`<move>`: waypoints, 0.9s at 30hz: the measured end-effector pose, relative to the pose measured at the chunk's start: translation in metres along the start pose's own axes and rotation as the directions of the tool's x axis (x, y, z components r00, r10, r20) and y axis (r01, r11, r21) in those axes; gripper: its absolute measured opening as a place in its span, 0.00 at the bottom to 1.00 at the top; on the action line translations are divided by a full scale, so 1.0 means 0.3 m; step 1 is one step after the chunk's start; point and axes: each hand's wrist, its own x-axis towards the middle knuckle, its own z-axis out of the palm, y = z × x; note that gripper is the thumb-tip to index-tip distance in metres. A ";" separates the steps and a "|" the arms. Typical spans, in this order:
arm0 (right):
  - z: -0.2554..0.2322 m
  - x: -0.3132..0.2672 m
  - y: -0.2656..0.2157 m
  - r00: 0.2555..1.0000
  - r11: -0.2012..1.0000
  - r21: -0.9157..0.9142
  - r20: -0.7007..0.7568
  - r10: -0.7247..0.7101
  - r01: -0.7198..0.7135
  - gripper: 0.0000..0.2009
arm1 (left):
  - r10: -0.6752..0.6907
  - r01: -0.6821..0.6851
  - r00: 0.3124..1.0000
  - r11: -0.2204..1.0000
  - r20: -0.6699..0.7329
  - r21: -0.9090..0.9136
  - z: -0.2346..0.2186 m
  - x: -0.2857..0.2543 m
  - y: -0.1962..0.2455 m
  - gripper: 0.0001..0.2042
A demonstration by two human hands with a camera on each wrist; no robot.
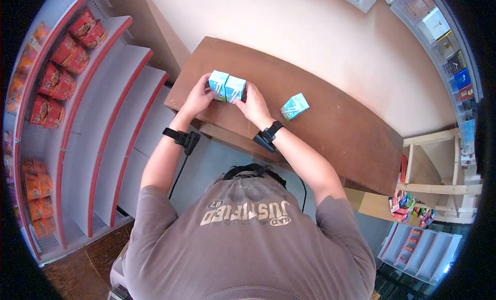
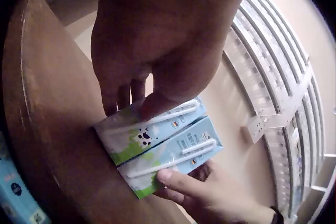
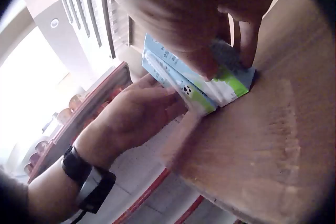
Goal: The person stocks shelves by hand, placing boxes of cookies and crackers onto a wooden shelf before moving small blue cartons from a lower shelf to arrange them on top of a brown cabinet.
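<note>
Two small blue-and-green drink cartons stand side by side at the near left of the brown table. On the outer side of the left carton, my left hand grips it with thumb and fingers. My right hand holds the right carton from the other side, its thumb on the front face. A white wrapped straw runs along the face of the right carton in the left wrist view. Farther right on the table, a third drink carton is turned at an angle.
White shelves with red edges stand on the left, with red packs on the upper tier. A wooden frame is at the table's right end, near colourful packets. A pale wall rises behind the table.
</note>
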 end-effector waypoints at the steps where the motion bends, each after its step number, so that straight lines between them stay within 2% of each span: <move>1: 0.003 0.005 0.001 1.000 1.000 -0.001 0.000 -0.002 0.002 0.24 | 0.003 -0.003 1.000 1.000 -0.007 0.011 0.001 0.002 -0.002 0.27; 4: -0.003 0.001 -0.004 0.999 1.000 0.009 0.033 -0.006 0.006 0.27 | 0.002 -0.001 1.000 1.000 -0.013 0.027 0.004 -0.002 -0.015 0.28; 7: -0.027 -0.052 -0.046 0.999 0.996 -0.093 -0.030 -0.012 0.009 0.31 | -0.012 0.012 1.000 1.000 -0.002 0.023 0.002 -0.012 -0.024 0.30; 10: -0.127 -0.161 -0.145 0.970 0.981 -0.032 -0.147 -0.192 0.189 0.32 | -0.026 0.026 0.999 1.000 0.021 0.009 0.001 -0.014 -0.018 0.32; 12: -0.225 -0.241 -0.198 0.947 0.980 -0.047 -0.251 -0.201 0.195 0.29 | -0.027 0.027 0.999 1.000 0.042 0.003 -0.002 -0.002 -0.067 0.34; 14: -0.294 -0.296 -0.165 0.889 0.980 -0.056 -0.414 -0.196 0.190 0.26 | -0.040 0.039 0.998 0.998 0.038 0.047 0.006 0.000 -0.035 0.33; 15: -0.317 -0.313 -0.114 0.851 0.978 -0.122 -0.483 -0.205 0.167 0.29 | -0.066 0.064 0.998 0.994 0.022 0.091 0.012 -0.007 0.002 0.32; 17: -0.364 -0.325 -0.067 0.815 0.982 -0.162 -0.552 -0.174 0.100 0.33 | -0.028 0.025 0.999 0.996 0.041 0.081 0.022 0.002 -0.029 0.31; 18: -0.373 -0.322 -0.066 0.839 0.986 -0.167 -0.535 -0.100 0.011 0.38 | -0.025 0.024 0.999 0.998 0.028 0.059 0.022 -0.002 -0.025 0.31; 19: -0.373 -0.322 -0.048 0.838 0.986 -0.165 -0.537 -0.097 0.008 0.38 | -0.024 0.024 1.000 0.999 0.014 0.039 0.020 -0.006 -0.023 0.30; 21: -0.343 -0.318 0.016 0.890 0.973 -0.160 -0.450 0.078 -0.166 0.41 | -0.031 0.031 0.999 0.999 0.017 0.021 0.015 -0.003 -0.039 0.30; 22: -0.320 -0.306 0.041 0.864 0.961 -0.201 -0.499 0.066 -0.189 0.37 | -0.038 0.038 0.999 0.999 0.017 -0.002 0.013 -0.004 -0.039 0.30; 23: -0.306 -0.295 0.074 0.866 0.964 -0.192 -0.496 0.068 -0.185 0.37 | -0.041 0.041 0.999 0.999 0.012 0.006 0.011 -0.007 -0.039 0.30; 25: -0.302 -0.261 0.096 0.881 0.937 -0.062 -0.367 0.298 -0.343 0.29 | -0.040 0.040 0.999 0.999 0.007 0.014 0.018 -0.009 -0.023 0.29; 26: -0.288 -0.248 0.102 0.889 0.957 -0.083 -0.400 0.223 -0.277 0.22 | -0.029 0.029 1.000 0.999 0.003 0.027 0.017 -0.008 -0.031 0.30; 27: -0.270 -0.231 0.100 0.892 0.959 -0.078 -0.395 0.220 -0.271 0.22 | -0.029 0.029 1.000 0.999 -0.005 0.032 0.021 -0.015 -0.017 0.30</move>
